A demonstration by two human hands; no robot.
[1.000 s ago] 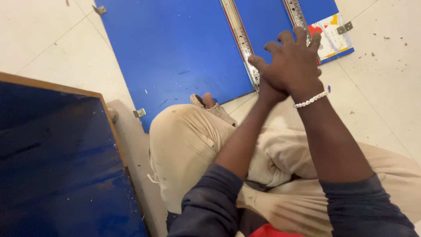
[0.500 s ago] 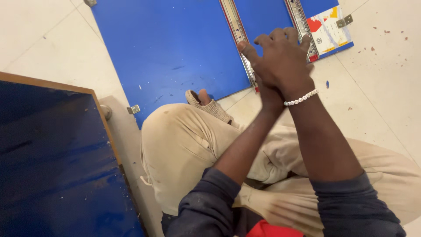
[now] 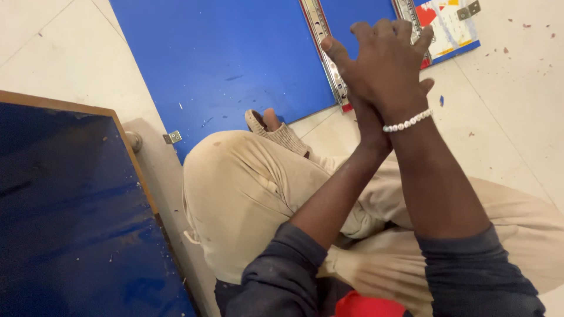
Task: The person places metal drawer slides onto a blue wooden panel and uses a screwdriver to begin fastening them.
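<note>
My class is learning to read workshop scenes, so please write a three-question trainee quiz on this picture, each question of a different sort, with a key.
1. True or false: the right hand and left hand are pressed together above the blue panel.
2. What lies on the panel just beyond the hands? A) a metal drawer slide B) a hammer C) a paint can
3. What is worn on the right wrist?

Key
1. True.
2. A, the metal drawer slide.
3. A white bead bracelet.
</note>
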